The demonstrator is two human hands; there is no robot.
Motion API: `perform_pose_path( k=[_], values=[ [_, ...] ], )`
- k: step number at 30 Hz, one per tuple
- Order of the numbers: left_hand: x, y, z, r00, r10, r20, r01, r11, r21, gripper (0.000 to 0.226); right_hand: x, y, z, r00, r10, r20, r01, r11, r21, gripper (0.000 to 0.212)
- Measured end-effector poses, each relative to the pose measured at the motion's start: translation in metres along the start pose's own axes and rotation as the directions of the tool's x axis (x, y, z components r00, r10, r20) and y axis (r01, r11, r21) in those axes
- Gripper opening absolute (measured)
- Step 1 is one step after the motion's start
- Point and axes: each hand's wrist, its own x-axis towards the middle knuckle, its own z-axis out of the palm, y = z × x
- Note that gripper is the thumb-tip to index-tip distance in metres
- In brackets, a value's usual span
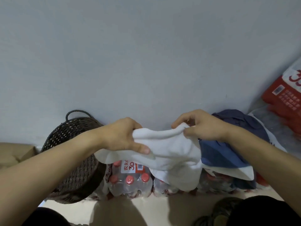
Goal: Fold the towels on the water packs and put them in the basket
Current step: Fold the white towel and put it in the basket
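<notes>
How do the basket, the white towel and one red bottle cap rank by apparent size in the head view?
1. Basket and white towel: about alike; arms hide part of the basket, so I do not rank them.
2. Red bottle cap: clearly smallest.

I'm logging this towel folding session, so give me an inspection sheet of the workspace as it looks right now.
Surface: shrink-wrapped water packs with red caps on a pale floor against the wall.
Job's things: white towel held up over the packs; blue towel lying on the packs to the right; dark woven basket at the left, inside hidden.
Clutter: dark blue cloth behind the blue towel; red and white package far right; cardboard box far left.
Grips: left hand holds the white towel's left end; right hand pinches its top edge.
Cables: nothing seen.
Surroundings: plain grey wall.
</notes>
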Motion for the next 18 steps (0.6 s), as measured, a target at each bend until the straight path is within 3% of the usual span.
perform_pose_path(
  k=[3, 5, 9, 12, 14, 16, 18],
  values=[
    [0.000, -0.005, 0.005, 0.989, -0.048, 0.142, 0.025, 0.986, 0.163, 0.026, -0.003, -0.002, 0.000, 1.000, -0.008, -0.029, 0.009, 1.000, 0.016, 0.017],
    [0.002, -0.010, 0.007, 0.994, -0.039, 0.106, 0.021, 0.986, 0.166, 0.027, -0.002, 0.001, -0.005, 0.996, 0.000, -0.086, -0.001, 1.000, -0.012, 0.030],
    [0.007, -0.010, 0.013, 1.000, 0.002, -0.017, -0.004, 0.991, -0.136, 0.033, 0.003, 0.017, -0.018, 0.958, 0.043, -0.283, -0.058, 0.997, -0.043, 0.041],
    [0.015, -0.006, 0.022, 0.987, -0.002, -0.158, -0.047, 0.953, -0.301, 0.031, 0.005, 0.031, -0.022, 0.936, 0.068, -0.344, -0.075, 0.997, -0.007, 0.028],
    [0.019, -0.005, 0.027, 0.989, 0.003, -0.147, -0.056, 0.930, -0.363, 0.032, 0.004, 0.038, -0.023, 0.949, 0.072, -0.308, -0.083, 0.996, -0.021, 0.013],
    [0.020, -0.006, 0.029, 0.998, 0.000, -0.068, -0.022, 0.948, -0.318, 0.038, 0.004, 0.045, -0.024, 0.961, 0.084, -0.264, -0.116, 0.987, -0.111, 0.007],
    [0.022, -0.009, 0.033, 1.000, 0.012, 0.026, -0.008, 0.988, -0.154, 0.037, 0.005, 0.053, -0.023, 0.958, 0.102, -0.270, -0.166, 0.960, -0.227, 0.018]
  ],
)
